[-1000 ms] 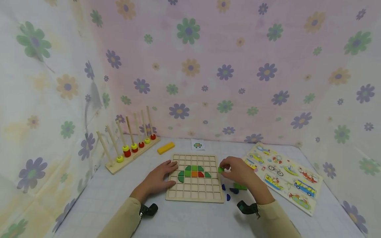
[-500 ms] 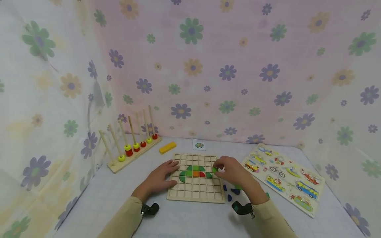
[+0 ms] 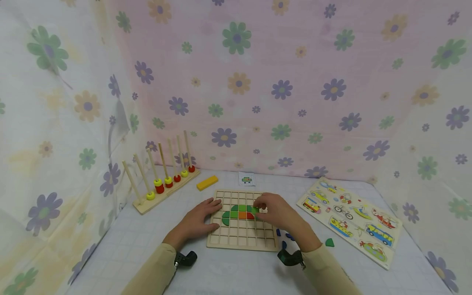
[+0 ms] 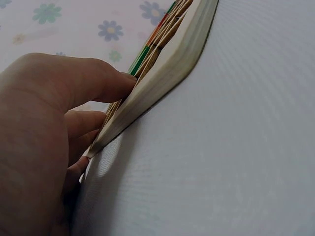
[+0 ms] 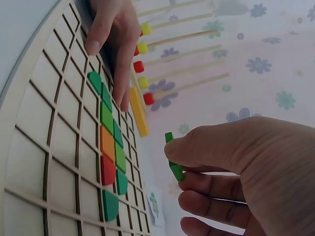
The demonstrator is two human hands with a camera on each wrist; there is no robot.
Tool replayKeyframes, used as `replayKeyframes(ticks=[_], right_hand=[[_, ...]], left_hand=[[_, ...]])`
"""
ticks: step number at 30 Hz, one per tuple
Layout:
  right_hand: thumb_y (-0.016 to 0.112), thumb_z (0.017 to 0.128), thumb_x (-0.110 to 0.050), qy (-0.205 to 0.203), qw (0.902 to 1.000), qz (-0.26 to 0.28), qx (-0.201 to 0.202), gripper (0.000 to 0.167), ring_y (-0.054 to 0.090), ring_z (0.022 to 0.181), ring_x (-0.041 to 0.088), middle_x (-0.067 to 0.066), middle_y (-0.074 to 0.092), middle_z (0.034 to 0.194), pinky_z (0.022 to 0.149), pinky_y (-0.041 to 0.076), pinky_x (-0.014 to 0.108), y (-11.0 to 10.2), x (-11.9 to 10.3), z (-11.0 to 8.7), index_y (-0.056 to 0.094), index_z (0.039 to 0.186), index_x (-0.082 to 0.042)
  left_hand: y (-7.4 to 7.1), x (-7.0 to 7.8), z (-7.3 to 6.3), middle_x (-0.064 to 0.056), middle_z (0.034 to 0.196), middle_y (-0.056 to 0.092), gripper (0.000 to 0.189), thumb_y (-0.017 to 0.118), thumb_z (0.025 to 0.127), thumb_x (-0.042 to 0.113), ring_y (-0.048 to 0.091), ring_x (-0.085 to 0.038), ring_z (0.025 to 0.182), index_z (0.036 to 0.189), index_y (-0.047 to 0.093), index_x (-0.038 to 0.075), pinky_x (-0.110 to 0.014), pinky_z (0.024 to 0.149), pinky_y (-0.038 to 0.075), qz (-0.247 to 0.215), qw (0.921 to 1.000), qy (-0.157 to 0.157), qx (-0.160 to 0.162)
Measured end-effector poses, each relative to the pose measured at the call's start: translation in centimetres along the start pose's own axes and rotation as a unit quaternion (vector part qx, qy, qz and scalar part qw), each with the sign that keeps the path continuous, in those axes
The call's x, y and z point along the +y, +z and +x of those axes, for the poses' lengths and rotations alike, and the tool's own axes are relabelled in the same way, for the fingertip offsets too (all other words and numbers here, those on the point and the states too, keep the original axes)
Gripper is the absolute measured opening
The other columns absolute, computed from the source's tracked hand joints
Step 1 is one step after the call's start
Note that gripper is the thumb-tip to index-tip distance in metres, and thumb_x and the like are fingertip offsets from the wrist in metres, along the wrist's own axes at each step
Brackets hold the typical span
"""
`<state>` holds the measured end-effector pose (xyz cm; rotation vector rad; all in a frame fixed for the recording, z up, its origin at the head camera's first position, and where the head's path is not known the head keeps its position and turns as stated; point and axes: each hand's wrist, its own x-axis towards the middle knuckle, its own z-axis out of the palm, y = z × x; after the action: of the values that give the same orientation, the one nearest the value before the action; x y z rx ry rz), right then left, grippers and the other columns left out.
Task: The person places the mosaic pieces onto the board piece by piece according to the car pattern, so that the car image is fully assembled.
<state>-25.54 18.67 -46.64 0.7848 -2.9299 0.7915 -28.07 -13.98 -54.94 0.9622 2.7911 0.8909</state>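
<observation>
A wooden grid board [image 3: 243, 241] lies on the table, with dark green rounded pieces [image 5: 111, 204], light green squares [image 5: 106, 116], an orange square [image 5: 107, 142] and a red piece [image 5: 108, 170] set in its cells. My left hand [image 3: 197, 221] rests at the board's left edge, fingers extended; in the left wrist view its thumb [image 4: 115, 86] touches the rim. My right hand [image 3: 278, 211] pinches a light green block [image 5: 176, 171] between thumb and fingers, held above the right part of the coloured pattern. The other right fingers are loosely bent.
Blue pieces [image 3: 284, 245] and a dark green rounded piece [image 3: 330, 242] lie right of the board. Behind it are a small picture card [image 3: 246, 179] and a yellow block [image 3: 207, 183]. A peg stand with beads [image 3: 166, 193] is left, a vehicle puzzle board [image 3: 363, 223] right.
My right hand has moved left with the light green block, from beside the board's right edge to over the pattern. The left hand keeps its place on the board.
</observation>
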Motion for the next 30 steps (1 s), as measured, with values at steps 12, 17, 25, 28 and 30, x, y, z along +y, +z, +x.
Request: replayKeyframes(ticks=[12, 17, 25, 28, 30], right_hand=[[0.086, 0.094, -0.012, -0.021, 0.9997, 0.014, -0.006, 0.020, 0.067, 0.097, 0.026, -0.001, 0.070, 0.103, 0.086, 0.058, 0.044, 0.9, -2.0, 1.4, 0.081, 0.113, -0.007], [0.084, 0.094, -0.009, -0.040, 0.9990, 0.019, 0.000, 0.018, 0.068, 0.093, 0.021, 0.000, 0.072, 0.103, 0.082, 0.059, 0.040, 1.4, -2.3, 1.4, 0.081, 0.112, -0.007], [0.087, 0.093, -0.016, -0.028, 0.9995, 0.014, 0.004, 0.019, 0.064, 0.090, 0.016, -0.002, 0.071, 0.100, 0.083, 0.059, 0.039, 2.8, -2.7, 1.8, 0.081, 0.110, -0.008], [0.085, 0.094, -0.015, -0.018, 0.9998, 0.010, 0.000, 0.018, 0.064, 0.090, 0.016, -0.001, 0.072, 0.102, 0.083, 0.059, 0.039, 3.4, -2.8, 2.0, 0.081, 0.111, -0.008], [0.084, 0.094, -0.014, -0.012, 0.9999, 0.007, -0.001, 0.018, 0.064, 0.090, 0.016, 0.000, 0.072, 0.103, 0.082, 0.059, 0.039, 3.7, -2.9, 2.0, 0.081, 0.111, -0.008]], left_hand=[[-0.2, 0.1, -0.1, -0.001, 0.171, 0.042, 0.069, 0.073, 0.098, 0.038, 0.026, -0.033, 0.162, 0.160, 0.056, 0.013, -0.064, 0.124, 0.029, -0.009, 0.9999, -0.006, -0.004], [-0.2, 0.3, -0.1, 0.001, 0.172, 0.041, 0.069, 0.073, 0.099, 0.038, 0.025, -0.032, 0.163, 0.161, 0.056, 0.014, -0.064, 0.125, 0.028, -0.013, 0.9998, -0.010, -0.007], [-0.1, 0.2, -0.1, 0.001, 0.171, 0.042, 0.069, 0.073, 0.099, 0.040, 0.026, -0.032, 0.162, 0.160, 0.056, 0.014, -0.065, 0.125, 0.028, -0.014, 0.9998, -0.014, -0.004], [-0.1, 0.2, 0.0, 0.002, 0.172, 0.042, 0.069, 0.072, 0.098, 0.040, 0.025, -0.032, 0.163, 0.160, 0.056, 0.015, -0.064, 0.125, 0.027, -0.014, 0.9998, -0.016, -0.006], [-0.1, 0.2, 0.0, 0.002, 0.172, 0.041, 0.069, 0.072, 0.099, 0.041, 0.025, -0.032, 0.163, 0.161, 0.056, 0.015, -0.064, 0.125, 0.027, -0.015, 0.9998, -0.014, -0.007]])
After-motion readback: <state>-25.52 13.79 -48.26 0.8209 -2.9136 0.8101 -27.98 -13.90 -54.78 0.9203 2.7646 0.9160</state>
